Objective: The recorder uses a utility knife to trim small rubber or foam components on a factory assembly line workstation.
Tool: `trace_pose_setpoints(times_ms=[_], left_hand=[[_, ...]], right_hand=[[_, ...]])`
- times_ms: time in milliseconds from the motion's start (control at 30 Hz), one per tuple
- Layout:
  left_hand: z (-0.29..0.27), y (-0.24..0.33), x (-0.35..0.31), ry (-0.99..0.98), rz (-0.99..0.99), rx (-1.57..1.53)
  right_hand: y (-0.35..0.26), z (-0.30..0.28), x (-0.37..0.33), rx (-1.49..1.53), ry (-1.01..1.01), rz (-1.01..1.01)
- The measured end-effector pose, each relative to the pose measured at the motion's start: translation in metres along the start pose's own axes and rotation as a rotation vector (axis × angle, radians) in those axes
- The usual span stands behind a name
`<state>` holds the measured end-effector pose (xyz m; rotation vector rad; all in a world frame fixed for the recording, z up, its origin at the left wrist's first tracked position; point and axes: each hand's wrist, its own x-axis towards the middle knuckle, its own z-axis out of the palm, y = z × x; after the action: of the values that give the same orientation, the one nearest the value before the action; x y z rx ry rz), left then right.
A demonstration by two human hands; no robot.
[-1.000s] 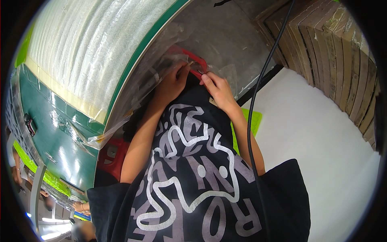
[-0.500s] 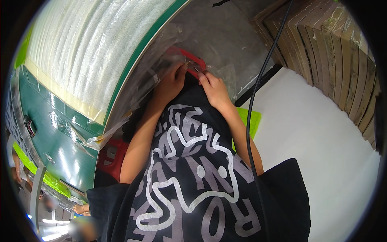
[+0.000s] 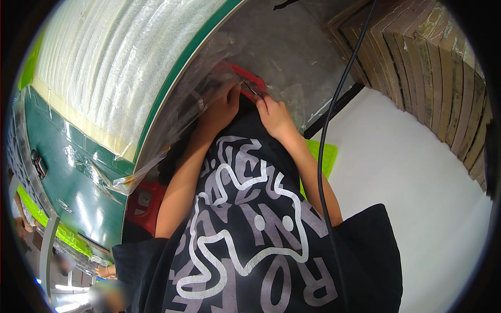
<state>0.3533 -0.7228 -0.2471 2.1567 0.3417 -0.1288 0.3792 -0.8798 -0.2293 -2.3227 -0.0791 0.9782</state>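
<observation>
Above a red plastic basket or tray [image 3: 241, 70], both my hands are close together in front of my lap. My right hand [image 3: 275, 116] is closed in a pinch on a slim pointed metal tool [image 3: 251, 90], perhaps tweezers; its tip points toward my left fingers. My left hand [image 3: 223, 108] is closed, thumb and finger pressed together near that tip. Whatever small piece it pinches is too small and shaded to make out. Clear plastic sheeting [image 3: 195, 96] hangs beside and partly around my left hand.
A green-edged table [image 3: 83, 156] with a white foam sheet [image 3: 120, 57] stands at my left. Stacked cardboard [image 3: 433, 68] is at the far right. A black cable [image 3: 327, 120] runs down past my right arm. Another person's hand [image 3: 104, 271] shows at lower left.
My right hand has shifted slightly, and more of the metal tool now shows between my hands. My left hand stays almost in place.
</observation>
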Motion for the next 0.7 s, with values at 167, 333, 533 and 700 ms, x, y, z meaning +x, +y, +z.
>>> trace_pose_setpoints(times_ms=[167,333,533,700], left_hand=[[-0.002,0.004,0.002,-0.032,-0.034,-0.026],[-0.001,0.003,0.002,-0.019,-0.007,-0.013],[-0.002,0.004,0.001,-0.058,-0.064,-0.015],[-0.001,0.004,0.002,-0.006,-0.002,-0.019]], right_hand=[[0.005,-0.003,0.0,0.076,-0.013,-0.058],[0.014,0.003,0.004,0.125,0.001,-0.106],[0.009,0.0,0.002,0.166,-0.013,-0.094],[0.009,-0.001,0.003,0.179,-0.039,-0.079]])
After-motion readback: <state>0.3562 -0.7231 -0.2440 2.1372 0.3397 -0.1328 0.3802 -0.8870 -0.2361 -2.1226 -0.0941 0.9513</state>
